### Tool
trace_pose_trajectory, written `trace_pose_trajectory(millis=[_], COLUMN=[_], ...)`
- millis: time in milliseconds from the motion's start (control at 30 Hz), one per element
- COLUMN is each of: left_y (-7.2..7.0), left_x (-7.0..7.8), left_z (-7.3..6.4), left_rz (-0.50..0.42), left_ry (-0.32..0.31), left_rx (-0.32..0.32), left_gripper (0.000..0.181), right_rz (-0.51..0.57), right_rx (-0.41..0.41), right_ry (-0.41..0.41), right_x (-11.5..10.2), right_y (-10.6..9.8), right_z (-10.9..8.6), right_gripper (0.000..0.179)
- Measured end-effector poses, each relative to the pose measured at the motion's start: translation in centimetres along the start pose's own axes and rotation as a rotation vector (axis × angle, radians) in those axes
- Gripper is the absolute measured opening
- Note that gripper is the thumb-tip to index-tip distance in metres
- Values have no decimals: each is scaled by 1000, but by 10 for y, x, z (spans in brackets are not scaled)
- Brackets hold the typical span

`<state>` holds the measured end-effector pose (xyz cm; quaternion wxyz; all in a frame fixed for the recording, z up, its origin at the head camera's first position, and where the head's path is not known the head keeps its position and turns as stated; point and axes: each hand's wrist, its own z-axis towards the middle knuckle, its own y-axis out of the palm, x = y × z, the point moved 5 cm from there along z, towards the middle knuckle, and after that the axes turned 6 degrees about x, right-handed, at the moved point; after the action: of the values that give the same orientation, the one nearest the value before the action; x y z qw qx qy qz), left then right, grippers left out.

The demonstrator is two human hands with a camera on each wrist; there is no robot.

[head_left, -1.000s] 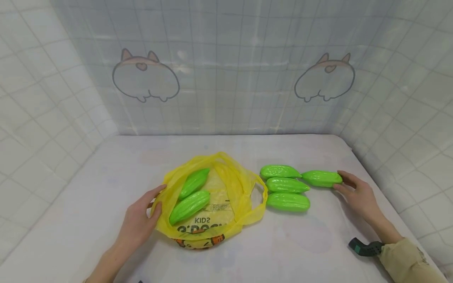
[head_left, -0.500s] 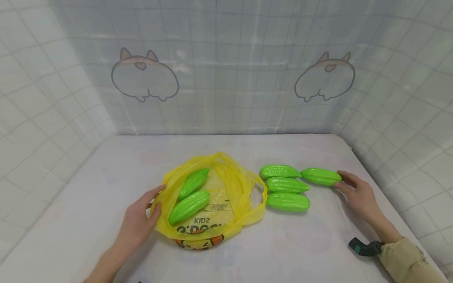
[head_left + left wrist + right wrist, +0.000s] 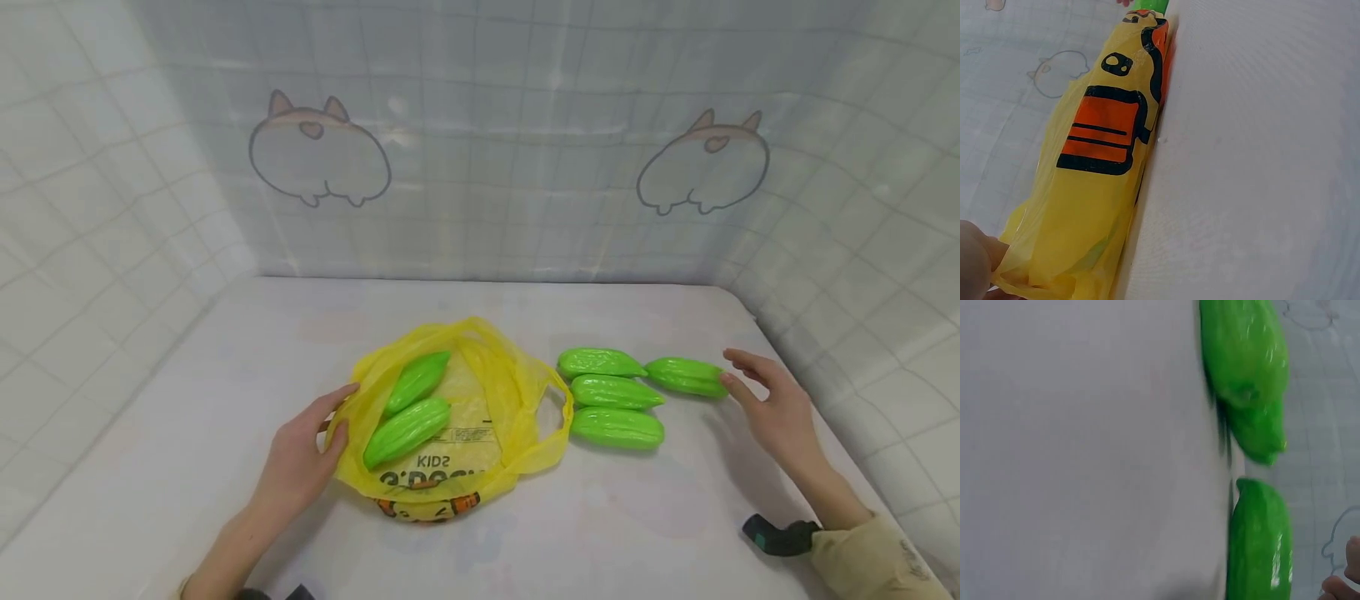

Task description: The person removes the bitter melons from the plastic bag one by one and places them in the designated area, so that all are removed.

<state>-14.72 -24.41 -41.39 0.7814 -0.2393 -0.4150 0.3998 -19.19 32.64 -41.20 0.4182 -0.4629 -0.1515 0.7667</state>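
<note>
My left hand [image 3: 300, 454] pinches the left rim of a yellow plastic bag [image 3: 517, 429] between thumb and fingers. The bag lies with its mouth gaping, and two glossy green bitter melons [image 3: 407, 433] show inside. In the left wrist view, the bag's printed side [image 3: 1072, 219] stretches away from the pinching fingers. Right of the bag, three more bitter melons [image 3: 617, 427] are stacked in a row, stems pointing right. Another bitter melon [image 3: 686, 377] lies alongside their tips. My right hand [image 3: 780, 412] hovers just beyond its right end, thumb and fingers spread, holding nothing.
Everything lies on a white table [image 3: 600, 525]. A pale tiled curtain [image 3: 510, 208] with two cartoon animal drawings stands behind, and tiled sides rise left and right. The bag's loop handle [image 3: 566, 408] reaches close to the row of melons.
My right hand has let go of the far-right bitter melon and drawn slightly back, its fingers parting. The melon has turned slightly. My left hand stays on the bag's rim; the head view shifted slightly.
</note>
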Motion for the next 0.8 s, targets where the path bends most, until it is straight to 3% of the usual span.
trace_pose_trajectory(millis=[200, 633, 800], left_y=[1, -1, 0], left_x=[-1, 0, -1], left_z=[1, 1, 0], left_rz=[-7, -8, -14], left_ry=[-1, 10, 1], left_rx=[-4, 21, 8], left_gripper=[48, 49, 49], right_rz=[18, 102, 162], right_rx=[-4, -75, -96], right_ry=[-94, -142, -203], right_x=[-28, -68, -88], right_y=[11, 35, 47], right_z=[2, -2, -4], right_gripper=[37, 35, 34])
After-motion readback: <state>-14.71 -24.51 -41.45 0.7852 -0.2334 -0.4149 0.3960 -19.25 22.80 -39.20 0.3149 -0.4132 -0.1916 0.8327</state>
